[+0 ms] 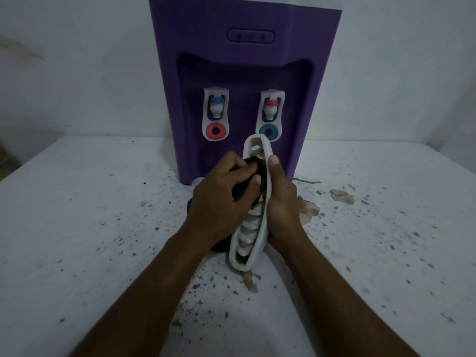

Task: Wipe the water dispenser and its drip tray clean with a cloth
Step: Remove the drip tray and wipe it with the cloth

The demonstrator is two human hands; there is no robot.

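Centre of head view, just in front of the water dispenser [244,60]: drip tray [251,228] held on edge, long axis running away from the person, far tip overlapping the dispenser's lower front. Right hand [280,204]: fingers clamped on the tray's right rim, thumb lying up along it. Left hand [224,199]: fingers curled round a dark cloth [253,163], pressed into the upper slots. Near tip touching the worktop [103,215]: cannot tell. Speckled worktop lies open either side of the forearms; its back edge meets the wall [77,73].
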